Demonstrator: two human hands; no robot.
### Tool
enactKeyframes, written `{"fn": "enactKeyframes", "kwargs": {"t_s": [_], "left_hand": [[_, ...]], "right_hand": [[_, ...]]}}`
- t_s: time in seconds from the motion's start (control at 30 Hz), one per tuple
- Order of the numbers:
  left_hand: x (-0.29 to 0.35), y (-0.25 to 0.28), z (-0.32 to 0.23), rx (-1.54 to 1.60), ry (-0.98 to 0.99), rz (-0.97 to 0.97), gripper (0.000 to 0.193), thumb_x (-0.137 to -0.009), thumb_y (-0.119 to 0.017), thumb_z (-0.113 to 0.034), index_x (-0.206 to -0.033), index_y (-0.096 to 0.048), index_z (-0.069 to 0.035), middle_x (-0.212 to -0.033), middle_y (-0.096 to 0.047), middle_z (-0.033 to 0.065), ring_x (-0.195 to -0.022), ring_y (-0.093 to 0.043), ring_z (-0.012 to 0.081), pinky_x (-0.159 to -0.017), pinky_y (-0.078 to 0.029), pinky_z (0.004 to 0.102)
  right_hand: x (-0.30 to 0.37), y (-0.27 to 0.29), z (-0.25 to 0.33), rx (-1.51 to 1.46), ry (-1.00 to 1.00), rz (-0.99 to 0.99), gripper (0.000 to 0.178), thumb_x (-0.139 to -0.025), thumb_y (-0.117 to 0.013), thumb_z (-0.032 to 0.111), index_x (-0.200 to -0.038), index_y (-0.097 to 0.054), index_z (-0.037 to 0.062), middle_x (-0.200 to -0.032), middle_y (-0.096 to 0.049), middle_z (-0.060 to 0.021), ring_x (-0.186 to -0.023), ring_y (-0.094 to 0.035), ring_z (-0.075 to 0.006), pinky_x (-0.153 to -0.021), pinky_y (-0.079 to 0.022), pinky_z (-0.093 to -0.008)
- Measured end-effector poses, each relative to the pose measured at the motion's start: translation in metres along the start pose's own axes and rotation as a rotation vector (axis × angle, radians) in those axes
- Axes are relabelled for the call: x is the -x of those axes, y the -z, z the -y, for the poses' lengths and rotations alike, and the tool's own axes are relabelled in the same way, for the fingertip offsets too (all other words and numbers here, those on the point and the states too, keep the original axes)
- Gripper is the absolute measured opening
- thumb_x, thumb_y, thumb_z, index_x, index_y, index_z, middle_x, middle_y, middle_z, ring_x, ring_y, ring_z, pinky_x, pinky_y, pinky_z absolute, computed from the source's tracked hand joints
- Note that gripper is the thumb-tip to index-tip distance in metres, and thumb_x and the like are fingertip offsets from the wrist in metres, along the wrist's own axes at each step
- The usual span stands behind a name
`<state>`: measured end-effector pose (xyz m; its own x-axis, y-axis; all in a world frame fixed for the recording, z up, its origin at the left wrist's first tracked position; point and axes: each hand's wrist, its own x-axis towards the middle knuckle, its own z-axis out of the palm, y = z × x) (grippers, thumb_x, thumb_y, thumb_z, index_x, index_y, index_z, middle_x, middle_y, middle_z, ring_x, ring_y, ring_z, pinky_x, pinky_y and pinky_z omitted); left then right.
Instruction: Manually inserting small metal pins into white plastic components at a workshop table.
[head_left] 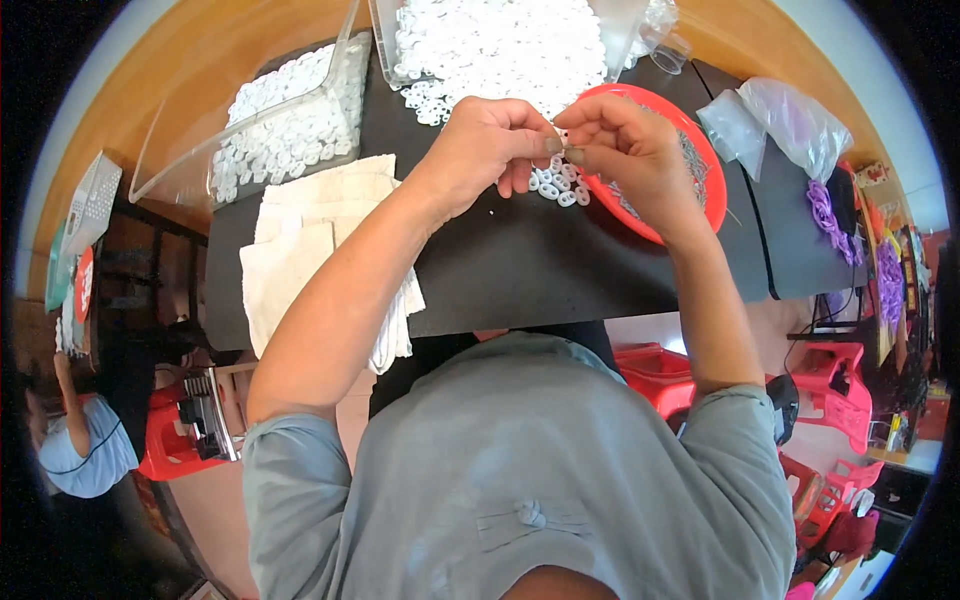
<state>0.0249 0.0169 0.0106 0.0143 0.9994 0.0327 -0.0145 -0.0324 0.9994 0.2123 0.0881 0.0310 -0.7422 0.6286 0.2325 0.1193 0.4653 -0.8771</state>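
My left hand (490,150) and my right hand (637,155) meet above the table, thumbs and fingertips closed in a pinch. A small white plastic piece (563,133) shows partly between the fingertips. Whatever else the right fingers grip is hidden or too small to make out. Just below the hands lies a small group of white oval pieces with two holes (560,183). Under my right hand stands a round red tray (713,205) holding a heap of thin grey metal parts (692,165).
A bin heaped with white pieces (500,50) stands at the back. To the left are a clear plastic bin (345,125) of white pieces and folded cream cloths (290,260). Plastic bags (795,125) lie right. Another person (90,445) is at far left, near red stools (835,390).
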Motion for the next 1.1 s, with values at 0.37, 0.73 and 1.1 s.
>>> {"fn": "enactKeyframes", "kwargs": {"t_s": [0.37, 0.73, 1.1], "left_hand": [[0.001, -0.009, 0.002, 0.095, 0.019, -0.02, 0.02, -0.085, -0.065, -0.015, -0.086, -0.064, 0.005, -0.071, -0.064, 0.0083, -0.047, -0.054, 0.009, -0.038, -0.04, 0.021], [0.001, -0.015, 0.004, 0.317, 0.126, -0.017, 0.019, -0.084, -0.062, -0.013, -0.076, -0.061, 0.004, -0.063, -0.058, 0.0089, -0.041, -0.051, 0.0121, -0.034, -0.037, 0.0248], [0.001, -0.006, 0.004, 0.52, 0.181, 0.083, 0.018, -0.085, -0.059, -0.011, -0.076, -0.06, 0.005, -0.063, -0.057, 0.0117, -0.041, -0.05, 0.0164, -0.035, -0.036, 0.0279]], "right_hand": [[0.002, -0.007, -0.004, 0.035, 0.067, -0.053, 0.021, -0.084, -0.06, -0.009, -0.104, -0.061, -0.0035, -0.094, -0.067, -0.0054, -0.086, -0.066, -0.0097, -0.075, -0.052, -0.0212], [0.008, -0.004, 0.006, 0.185, 0.125, -0.079, 0.026, -0.082, -0.063, -0.008, -0.107, -0.062, -0.0021, -0.09, -0.067, -0.0061, -0.085, -0.066, -0.0106, -0.074, -0.053, -0.0226], [0.009, -0.013, 0.008, 0.256, 0.319, -0.217, 0.033, -0.077, -0.06, -0.007, -0.107, -0.065, 0.0057, -0.075, -0.063, -0.0071, -0.067, -0.062, -0.015, -0.061, -0.049, -0.0267]]}}
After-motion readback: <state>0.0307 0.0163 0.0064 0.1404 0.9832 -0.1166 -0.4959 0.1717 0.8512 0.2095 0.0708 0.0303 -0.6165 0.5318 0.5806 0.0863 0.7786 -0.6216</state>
